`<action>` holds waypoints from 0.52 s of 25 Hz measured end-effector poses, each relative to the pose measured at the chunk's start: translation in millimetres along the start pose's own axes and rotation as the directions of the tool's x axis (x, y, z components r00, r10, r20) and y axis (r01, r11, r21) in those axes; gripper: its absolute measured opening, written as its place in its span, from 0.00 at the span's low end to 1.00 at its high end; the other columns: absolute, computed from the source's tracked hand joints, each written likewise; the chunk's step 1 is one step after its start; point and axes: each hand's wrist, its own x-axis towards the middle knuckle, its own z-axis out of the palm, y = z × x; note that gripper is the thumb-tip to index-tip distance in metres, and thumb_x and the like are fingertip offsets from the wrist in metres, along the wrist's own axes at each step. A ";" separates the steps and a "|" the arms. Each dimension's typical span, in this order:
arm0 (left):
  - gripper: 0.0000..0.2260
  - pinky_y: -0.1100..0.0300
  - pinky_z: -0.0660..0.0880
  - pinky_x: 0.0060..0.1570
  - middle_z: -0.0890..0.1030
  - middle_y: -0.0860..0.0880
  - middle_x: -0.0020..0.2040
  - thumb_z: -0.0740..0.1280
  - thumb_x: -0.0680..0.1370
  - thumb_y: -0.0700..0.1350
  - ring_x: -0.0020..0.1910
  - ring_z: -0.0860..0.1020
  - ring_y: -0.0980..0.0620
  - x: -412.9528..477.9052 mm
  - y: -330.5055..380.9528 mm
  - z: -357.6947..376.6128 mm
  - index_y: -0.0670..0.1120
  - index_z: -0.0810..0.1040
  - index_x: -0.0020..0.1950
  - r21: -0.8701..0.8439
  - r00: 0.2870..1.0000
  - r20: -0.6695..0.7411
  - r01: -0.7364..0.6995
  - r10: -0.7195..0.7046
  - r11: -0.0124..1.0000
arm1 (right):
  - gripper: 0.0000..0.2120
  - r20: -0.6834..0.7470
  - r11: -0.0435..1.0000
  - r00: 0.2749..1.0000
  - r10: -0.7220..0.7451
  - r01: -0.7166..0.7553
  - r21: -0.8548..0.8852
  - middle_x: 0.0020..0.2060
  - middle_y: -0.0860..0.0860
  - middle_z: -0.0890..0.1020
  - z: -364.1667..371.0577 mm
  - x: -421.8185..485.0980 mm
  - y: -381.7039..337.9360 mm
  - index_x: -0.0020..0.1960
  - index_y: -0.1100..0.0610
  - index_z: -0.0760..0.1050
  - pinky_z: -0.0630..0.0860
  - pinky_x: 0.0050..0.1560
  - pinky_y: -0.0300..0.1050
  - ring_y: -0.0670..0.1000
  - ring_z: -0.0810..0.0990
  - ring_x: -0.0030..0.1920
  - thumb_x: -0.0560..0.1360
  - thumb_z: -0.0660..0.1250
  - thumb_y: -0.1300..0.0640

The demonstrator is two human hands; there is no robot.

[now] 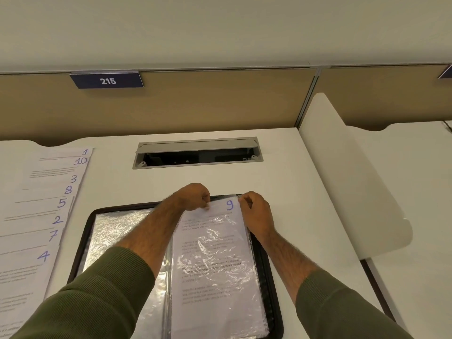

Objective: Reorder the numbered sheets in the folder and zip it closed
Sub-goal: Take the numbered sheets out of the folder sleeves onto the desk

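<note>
Step in hand: unloading, by my read. folder lies open flat on the tabletop, directly in front of the person, zip not engaged. sheet 9 sits in the right-page sleeve, top edge poking out of the sleeve mouth.

left hand: fingers curled, pinching the top edge of sheet 9 near its left corner. right hand: fingers curled at the top right corner, looks like it grips the sleeve mouth rather than the paper, but I can't tell for certain.

loose sheets are fanned at the left of the tabletop, well apart from the folder, showing 1, 10, 3, 8, 5, 2, 7, 4. Sheet 6 is not visible.

Can't tell whether 9 is going in or coming out. With the loose sheets out of order, I'd guess out.

Next move calls for: steady the sleeve and draw the sheet straight along its length. The plastic is crinkly and likely to cling or buckle the paper if pulled skewed.
</note>
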 end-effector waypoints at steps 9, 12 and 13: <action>0.08 0.47 0.76 0.54 0.81 0.46 0.52 0.65 0.82 0.46 0.53 0.76 0.45 -0.8 11.7 -45.7 0.46 0.83 0.54 0.012 0.780 -0.624 0.059 -0.038 0.998 | 0.14 0.051 0.995 0.996 0.072 -0.075 0.069 0.50 0.49 0.83 -8.6 24.9 -18.3 0.58 0.57 0.78 0.81 0.49 0.43 0.48 0.82 0.47 0.82 0.64 0.47; 0.08 0.46 0.75 0.55 0.83 0.46 0.52 0.66 0.82 0.45 0.54 0.76 0.44 -4.0 17.9 -63.7 0.45 0.83 0.54 -0.048 0.625 -0.780 -0.024 -0.022 0.999 | 0.13 0.097 0.990 0.992 0.085 -0.094 0.100 0.44 0.49 0.82 -8.5 32.2 -22.3 0.52 0.60 0.79 0.75 0.41 0.39 0.46 0.80 0.41 0.81 0.66 0.49; 0.08 0.47 0.75 0.55 0.83 0.46 0.53 0.66 0.82 0.45 0.54 0.76 0.44 -6.0 21.3 -70.2 0.45 0.84 0.54 -0.053 0.572 -0.820 -0.048 -0.016 0.997 | 0.12 0.091 0.992 0.993 0.075 -0.083 0.098 0.42 0.48 0.81 -8.7 35.0 -22.7 0.50 0.60 0.79 0.75 0.41 0.40 0.46 0.79 0.40 0.81 0.66 0.50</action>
